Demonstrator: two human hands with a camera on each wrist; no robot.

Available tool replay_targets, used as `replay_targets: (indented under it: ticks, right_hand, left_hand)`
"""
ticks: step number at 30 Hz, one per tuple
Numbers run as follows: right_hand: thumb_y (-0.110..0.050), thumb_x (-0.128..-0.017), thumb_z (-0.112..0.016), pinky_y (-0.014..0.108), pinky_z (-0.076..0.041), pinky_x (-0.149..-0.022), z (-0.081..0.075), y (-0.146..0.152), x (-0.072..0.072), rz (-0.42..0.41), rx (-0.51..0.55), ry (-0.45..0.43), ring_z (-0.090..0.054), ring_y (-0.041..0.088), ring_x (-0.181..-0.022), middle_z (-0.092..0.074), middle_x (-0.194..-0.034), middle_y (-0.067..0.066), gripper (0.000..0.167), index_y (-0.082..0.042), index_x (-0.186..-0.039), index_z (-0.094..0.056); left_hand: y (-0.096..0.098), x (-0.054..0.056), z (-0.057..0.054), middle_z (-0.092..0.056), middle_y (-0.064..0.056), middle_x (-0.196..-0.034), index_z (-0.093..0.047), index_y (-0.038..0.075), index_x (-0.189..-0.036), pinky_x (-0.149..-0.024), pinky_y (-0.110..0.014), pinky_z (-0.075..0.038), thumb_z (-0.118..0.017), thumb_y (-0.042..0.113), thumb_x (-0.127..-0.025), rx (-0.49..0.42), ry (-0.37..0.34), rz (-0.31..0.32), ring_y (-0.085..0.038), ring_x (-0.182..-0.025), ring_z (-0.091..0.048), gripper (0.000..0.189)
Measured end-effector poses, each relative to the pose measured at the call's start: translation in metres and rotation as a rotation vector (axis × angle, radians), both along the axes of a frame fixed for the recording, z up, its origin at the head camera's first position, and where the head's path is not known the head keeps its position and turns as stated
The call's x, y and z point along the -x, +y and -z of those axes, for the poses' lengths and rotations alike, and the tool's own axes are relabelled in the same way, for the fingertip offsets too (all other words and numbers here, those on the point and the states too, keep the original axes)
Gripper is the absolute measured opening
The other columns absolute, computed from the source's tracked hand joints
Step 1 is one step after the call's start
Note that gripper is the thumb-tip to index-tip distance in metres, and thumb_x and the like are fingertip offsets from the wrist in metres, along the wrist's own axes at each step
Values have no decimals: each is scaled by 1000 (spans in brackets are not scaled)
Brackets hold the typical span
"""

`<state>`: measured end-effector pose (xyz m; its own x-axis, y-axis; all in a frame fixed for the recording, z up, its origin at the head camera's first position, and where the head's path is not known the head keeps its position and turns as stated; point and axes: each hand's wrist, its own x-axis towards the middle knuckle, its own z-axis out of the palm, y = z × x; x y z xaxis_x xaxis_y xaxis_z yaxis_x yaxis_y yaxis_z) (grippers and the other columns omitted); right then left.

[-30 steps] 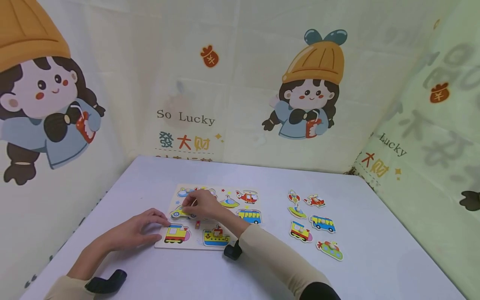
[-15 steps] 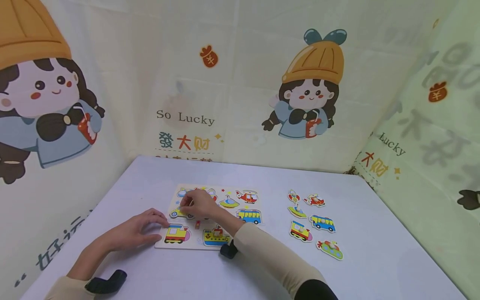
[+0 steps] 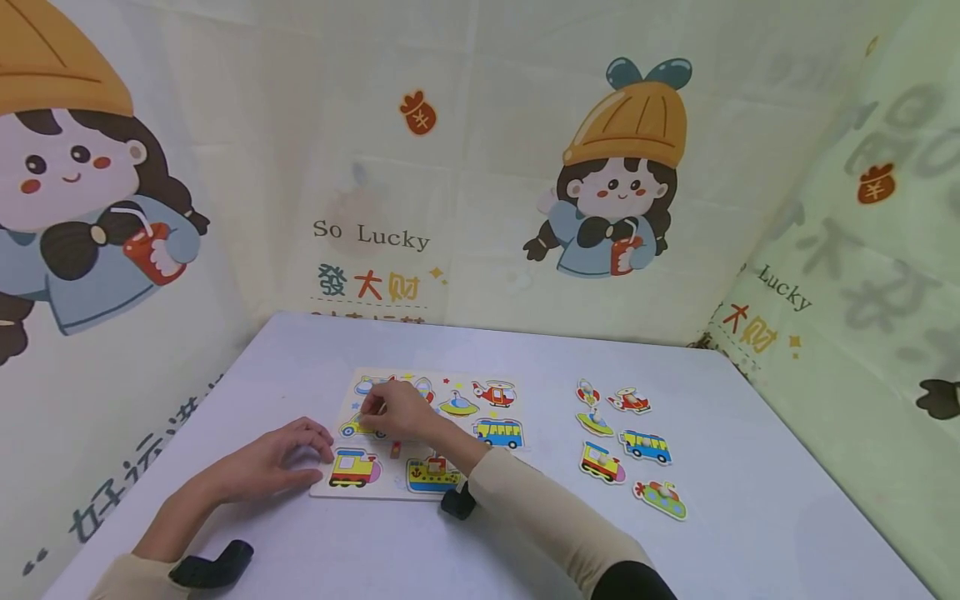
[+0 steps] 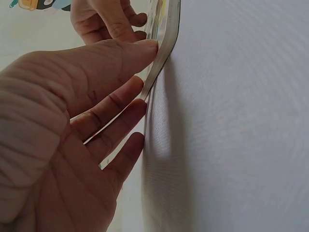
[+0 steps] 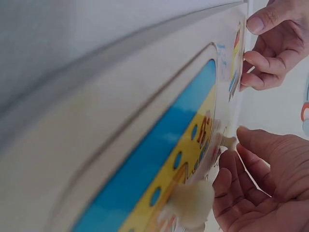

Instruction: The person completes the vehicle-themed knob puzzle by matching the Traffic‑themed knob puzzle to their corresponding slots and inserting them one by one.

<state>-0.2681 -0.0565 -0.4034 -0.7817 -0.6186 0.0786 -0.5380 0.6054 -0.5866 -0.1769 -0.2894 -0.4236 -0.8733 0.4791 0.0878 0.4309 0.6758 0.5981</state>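
Note:
A wooden puzzle board (image 3: 390, 494) with printed vehicles lies on the white table. Over its left part, my right hand (image 3: 405, 410) is at the yellow car piece (image 3: 351, 428); in the right wrist view its thumb and finger pinch a small wooden knob (image 5: 229, 142). My left hand (image 3: 273, 461) rests at the board's left edge with loosely bent fingers, and its thumb (image 4: 142, 50) touches the edge near a corner. A yellow and blue boat piece (image 3: 423, 477) with a knob sits in its slot. The board's upper middle is partly hidden behind my right hand.
Right of the board lie several loose knobbed pieces: a train (image 3: 600, 463), a bus (image 3: 647, 448), a green submarine (image 3: 662, 500), a flying saucer (image 3: 595, 424), a rocket (image 3: 588, 392) and a red plane (image 3: 629, 402). A printed cloth (image 3: 480, 192) hangs behind the table.
My right hand has shifted slightly left with the car piece, which now sits flatter over its printed place. The left hand has drawn back a little at the board's edge.

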Motion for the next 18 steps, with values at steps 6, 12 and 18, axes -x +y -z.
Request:
replay_targets:
  ticks: [6,12,18]
  right_hand:
    - [-22,-94,-75,14,-49,-70,-3,12,-2,27,75,-51,-58,1,-79,-65,-89,-10,12,-13,-101,-72]
    - [-23,-95,-75,16,-51,-67,-10,34,-7,22,197,-84,-60,4,-79,-68,-93,-7,14,-12,-102,-73]
    - [-25,-95,-75,20,-50,-67,-16,58,-13,50,237,-111,-61,9,-82,-68,-91,-8,12,-15,-101,-74]
  left_hand:
    - [0,0,1,-59,3,-125,-70,28,-104,-104,-22,-47,-80,30,-89,3,6,3,-26,-122,-55,19]
    - [1,0,2,-59,3,-125,-70,28,-104,-104,-26,-48,-80,30,-89,7,12,6,-28,-122,-55,19]
    - [2,-1,1,-59,1,-125,-70,26,-103,-105,-54,-48,-81,26,-88,6,4,-9,-33,-123,-55,19]
